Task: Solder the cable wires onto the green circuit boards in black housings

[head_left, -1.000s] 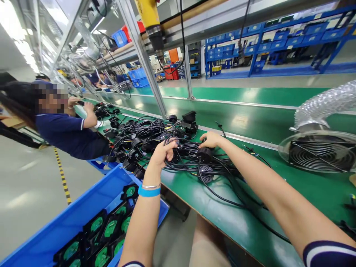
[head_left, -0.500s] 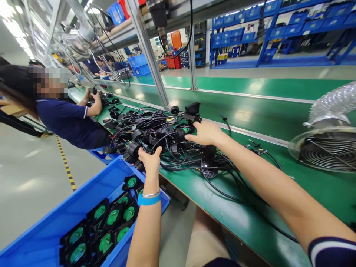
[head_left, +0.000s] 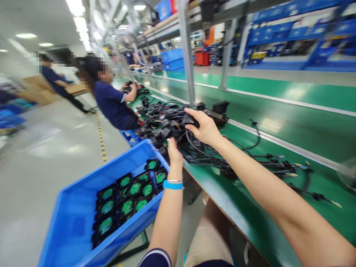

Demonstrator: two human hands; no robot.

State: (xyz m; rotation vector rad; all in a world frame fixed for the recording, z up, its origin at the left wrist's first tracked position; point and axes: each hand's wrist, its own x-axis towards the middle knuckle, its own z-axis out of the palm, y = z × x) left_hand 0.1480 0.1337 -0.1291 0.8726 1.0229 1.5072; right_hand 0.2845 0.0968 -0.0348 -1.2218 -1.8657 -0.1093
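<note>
My right hand (head_left: 204, 127) reaches over a heap of black cabled parts (head_left: 164, 118) on the green bench. Its thumb and fingers are curved around a black plastic housing (head_left: 190, 119). Lower and to the left, my left hand (head_left: 175, 152) is at the near edge of the heap, beside a black round part (head_left: 166, 132). Blur and the parts hide most of its fingers, so its grip is unclear. Black cables (head_left: 205, 160) run from the heap to the right, under my right forearm.
A blue bin (head_left: 72, 215) holding several black parts with green circuit boards (head_left: 135, 188) stands left of the bench (head_left: 250, 222). A co-worker (head_left: 111, 96) handles black parts farther along. Metal posts (head_left: 186, 52) rise behind the heap; a clear round fan cover (head_left: 347, 172) is at right.
The view has swung left, bringing in more of the bin and floor. My right hand has closed around a black housing; the cables at right have been dragged or shifted along the bench.
</note>
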